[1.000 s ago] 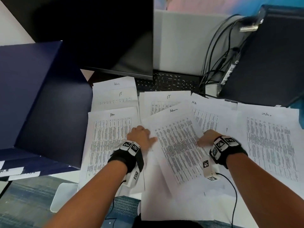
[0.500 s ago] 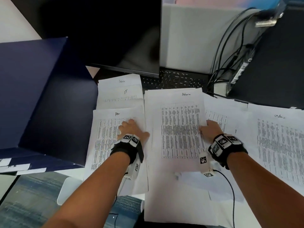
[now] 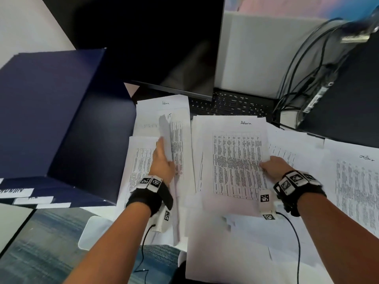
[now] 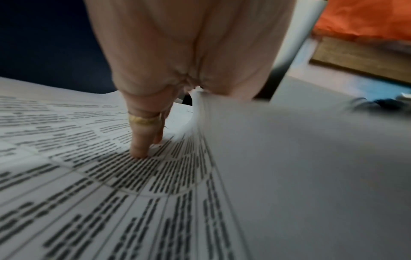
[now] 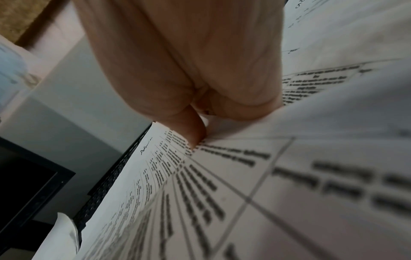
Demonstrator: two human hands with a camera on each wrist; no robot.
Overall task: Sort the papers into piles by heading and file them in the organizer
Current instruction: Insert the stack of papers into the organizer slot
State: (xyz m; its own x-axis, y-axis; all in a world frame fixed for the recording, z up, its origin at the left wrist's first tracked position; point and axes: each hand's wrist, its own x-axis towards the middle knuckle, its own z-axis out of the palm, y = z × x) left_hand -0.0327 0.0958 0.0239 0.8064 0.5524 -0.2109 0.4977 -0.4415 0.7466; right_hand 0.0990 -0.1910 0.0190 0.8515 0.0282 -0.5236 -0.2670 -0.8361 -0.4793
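Note:
Printed sheets with handwritten headings cover the desk. My right hand (image 3: 273,166) pinches the right edge of a sheet headed Admin (image 3: 235,160), thumb on top; the right wrist view shows that hand (image 5: 189,61) and sheet (image 5: 155,176) close up. My left hand (image 3: 162,160) grips the right edge of a printed sheet (image 3: 176,144) on the left pile and curls it upward. In the left wrist view a ringed fingertip (image 4: 139,151) touches the page beneath while the raised sheet (image 4: 300,158) stands to its right. The dark blue organizer (image 3: 61,119) stands at the left.
A dark monitor (image 3: 153,37) and a black keyboard (image 3: 235,103) sit behind the papers. A black computer tower (image 3: 348,99) with cables (image 3: 307,68) stands at the right. More sheets lie at the far right (image 3: 359,191) and upper left, headed Admin (image 3: 165,103) and IT (image 3: 169,116).
The Admin sheet swung from tilted to square on the centre pile, still held by my right hand. My left hand went from resting flat on the left sheet to lifting its edge.

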